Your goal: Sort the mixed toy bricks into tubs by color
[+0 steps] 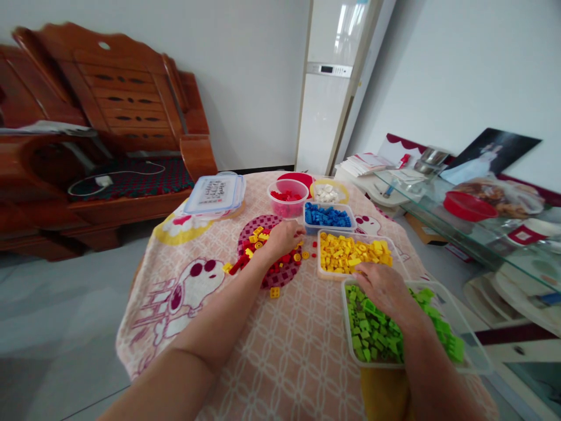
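Note:
My left hand [283, 241] is over a loose pile of red and yellow toy building bricks [256, 237] on a round dark-pink mat [245, 225]. Its fingers are curled together, and what they hold, if anything, is hidden. My right hand [383, 286] reaches across the green bricks [372, 330] to the near edge of a clear box of yellow bricks [346, 251]. Its fingertips are drawn together at the yellow bricks; I cannot make out what is between them. A yellow brick [274, 292] and a few small pieces lie on the cloth beside the mat.
Beyond the yellow box stand a box of blue bricks [326, 215], a round tub of red bricks [287, 196] and a box of white bricks [326, 193]. A lidded container [214, 195] sits at the far left of the patterned tablecloth [263, 362]. A glass shelf [438, 204] flanks the right side.

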Available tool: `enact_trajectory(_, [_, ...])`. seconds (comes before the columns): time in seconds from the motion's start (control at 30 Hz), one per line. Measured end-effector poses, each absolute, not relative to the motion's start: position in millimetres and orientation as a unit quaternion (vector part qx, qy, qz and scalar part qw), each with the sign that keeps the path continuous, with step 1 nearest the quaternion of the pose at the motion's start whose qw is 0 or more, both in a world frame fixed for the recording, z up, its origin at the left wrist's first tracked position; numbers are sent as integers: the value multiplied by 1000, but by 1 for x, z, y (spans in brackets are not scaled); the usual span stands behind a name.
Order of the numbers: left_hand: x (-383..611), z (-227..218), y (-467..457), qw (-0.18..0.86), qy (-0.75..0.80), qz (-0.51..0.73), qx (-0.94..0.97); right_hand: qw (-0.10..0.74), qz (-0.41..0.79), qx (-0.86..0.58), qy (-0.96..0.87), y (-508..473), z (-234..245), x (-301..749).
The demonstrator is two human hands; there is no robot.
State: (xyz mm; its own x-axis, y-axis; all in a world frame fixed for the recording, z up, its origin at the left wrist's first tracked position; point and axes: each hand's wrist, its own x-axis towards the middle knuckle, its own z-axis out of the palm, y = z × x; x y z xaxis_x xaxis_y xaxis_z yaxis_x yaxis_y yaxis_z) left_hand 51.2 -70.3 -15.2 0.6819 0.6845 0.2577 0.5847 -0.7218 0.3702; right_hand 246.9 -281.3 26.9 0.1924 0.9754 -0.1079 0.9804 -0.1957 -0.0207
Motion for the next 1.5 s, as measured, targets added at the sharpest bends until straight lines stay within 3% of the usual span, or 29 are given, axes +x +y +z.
enact_trajectory(0.23, [61, -30, -78, 68, 366, 92, 924, 32, -50, 775, 629, -281, 29, 245])
enact_trajectory(0.57, [65, -20, -83, 265, 292, 285, 874, 30, -51, 773, 632, -281, 30, 245])
enact_trajectory(0.8, [68, -14, -93, 298, 257, 328, 859, 25, -46, 770, 635, -281, 28, 246])
enact_trajectory(1.03, [80, -11, -115, 348, 191, 292, 870, 23, -49, 770, 636, -281, 29, 246])
enact_trajectory(1.3, [79, -6, -118, 328, 164, 250, 896, 14, -43, 768, 639, -281, 24, 249])
enact_trajectory(1.5, [57, -3, -80, 244, 294, 275, 882, 13, -42, 767, 640, -282, 24, 249])
